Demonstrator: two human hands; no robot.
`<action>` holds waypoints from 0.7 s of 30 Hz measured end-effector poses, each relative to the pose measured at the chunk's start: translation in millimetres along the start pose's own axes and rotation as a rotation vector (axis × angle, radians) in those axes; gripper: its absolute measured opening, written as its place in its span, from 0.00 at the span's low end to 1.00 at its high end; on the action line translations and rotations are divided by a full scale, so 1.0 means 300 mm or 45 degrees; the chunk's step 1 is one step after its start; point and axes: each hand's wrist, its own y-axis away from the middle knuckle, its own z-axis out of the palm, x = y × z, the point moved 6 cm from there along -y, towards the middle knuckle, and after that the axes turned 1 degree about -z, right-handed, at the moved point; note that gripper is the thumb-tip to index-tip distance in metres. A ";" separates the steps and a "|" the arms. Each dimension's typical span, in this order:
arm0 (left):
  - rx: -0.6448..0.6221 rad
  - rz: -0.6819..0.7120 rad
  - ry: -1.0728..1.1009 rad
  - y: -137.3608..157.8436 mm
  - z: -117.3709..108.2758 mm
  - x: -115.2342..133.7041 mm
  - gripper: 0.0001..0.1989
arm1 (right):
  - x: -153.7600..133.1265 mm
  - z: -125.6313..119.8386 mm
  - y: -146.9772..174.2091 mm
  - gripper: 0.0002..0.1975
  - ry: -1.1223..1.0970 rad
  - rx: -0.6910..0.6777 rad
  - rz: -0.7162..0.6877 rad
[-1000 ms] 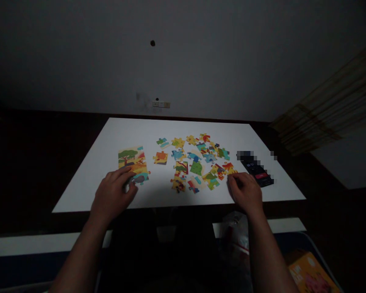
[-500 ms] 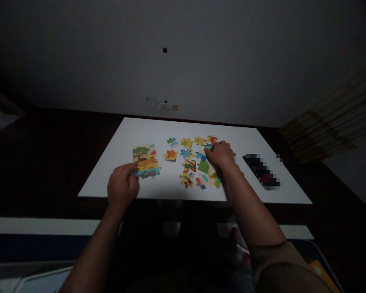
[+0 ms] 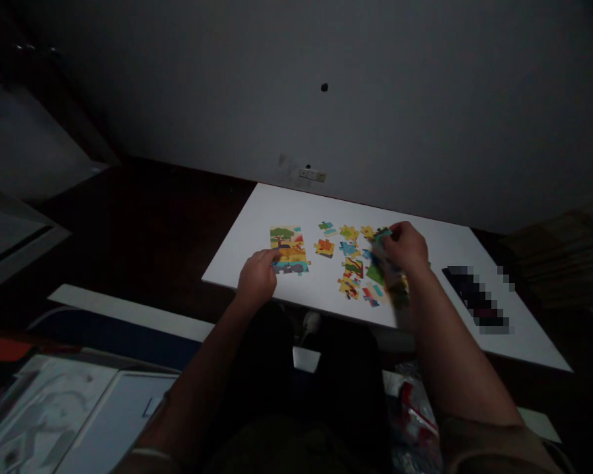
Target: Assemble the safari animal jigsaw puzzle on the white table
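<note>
A joined section of jigsaw puzzle (image 3: pixel 291 250), with a tree and animals printed on it, lies on the white table. My left hand (image 3: pixel 257 276) rests at its lower left edge, fingertips laid on the section. My right hand (image 3: pixel 408 249) pinches a greenish puzzle piece (image 3: pixel 381 234), raised and tilted over the loose pieces. Several of these lie in the middle, among them an orange piece (image 3: pixel 324 247), a light blue piece (image 3: pixel 348 248) and a yellow piece (image 3: pixel 349 232). My right hand and forearm hide some others.
On the table's (image 3: pixel 237 243) right side lies a dark, pixelated flat object (image 3: pixel 477 299). A wall with a socket (image 3: pixel 312 174) stands behind the table. Below the near edge are my legs, a clear plastic bag (image 3: pixel 415 421) and a white board (image 3: pixel 113 415) at the lower left.
The view has swung left, so the table appears further right. My right hand has lifted a puzzle piece off the table. My left hand stays at the joined section.
</note>
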 end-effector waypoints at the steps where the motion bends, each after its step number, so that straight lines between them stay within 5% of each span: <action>1: -0.040 0.053 -0.028 0.005 -0.009 0.000 0.21 | -0.059 -0.013 0.055 0.17 -0.135 0.051 -0.074; 5: -0.147 0.205 -0.160 0.038 -0.032 -0.013 0.21 | -0.318 0.093 0.340 0.18 -0.653 -0.269 -0.271; 9: -0.154 0.224 -0.159 0.060 -0.033 -0.028 0.21 | -0.478 0.243 0.555 0.13 -0.667 -0.466 -0.282; 21: -0.137 0.243 -0.108 0.067 -0.028 -0.043 0.16 | -0.593 0.271 0.636 0.10 -0.293 -0.242 -0.480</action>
